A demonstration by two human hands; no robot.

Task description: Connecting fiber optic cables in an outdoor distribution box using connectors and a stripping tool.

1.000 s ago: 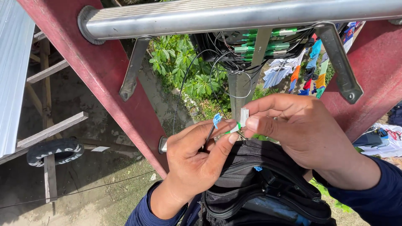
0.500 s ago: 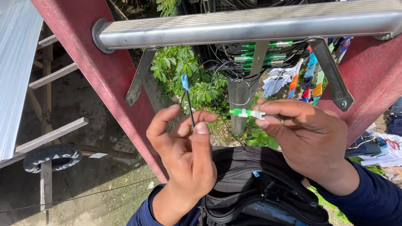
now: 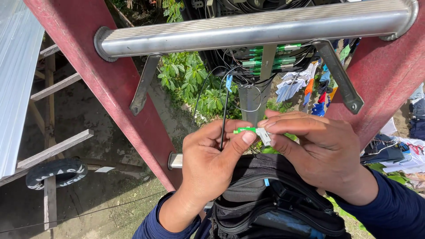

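High on a red ladder [image 3: 110, 84], I look down past a metal rung [image 3: 248, 28]. My left hand [image 3: 212, 163] pinches a thin black cable [image 3: 224, 115] and touches the green end of a small green-and-white connector [image 3: 253, 132]. My right hand [image 3: 318, 150] grips the connector's white end between thumb and fingers. The cable runs up to a small blue tag [image 3: 229, 82]. Beyond it hangs a cluster of black cables and green connectors [image 3: 265, 55]. A black tool bag [image 3: 274, 199] sits under both hands.
Far below lie bare ground, green plants [image 3: 190, 79], a wooden frame [image 3: 53, 146] with a black tyre [image 3: 55, 172], and a corrugated metal sheet [image 3: 15, 79] at left. Clothes lie spread on the ground at right [image 3: 310, 86]. Metal braces [image 3: 341, 79] join rung and rails.
Both hands have come together: the left hand, which held the cable upright apart from the right, now meets the connector. The view has shifted slightly, so the rung sits lower.
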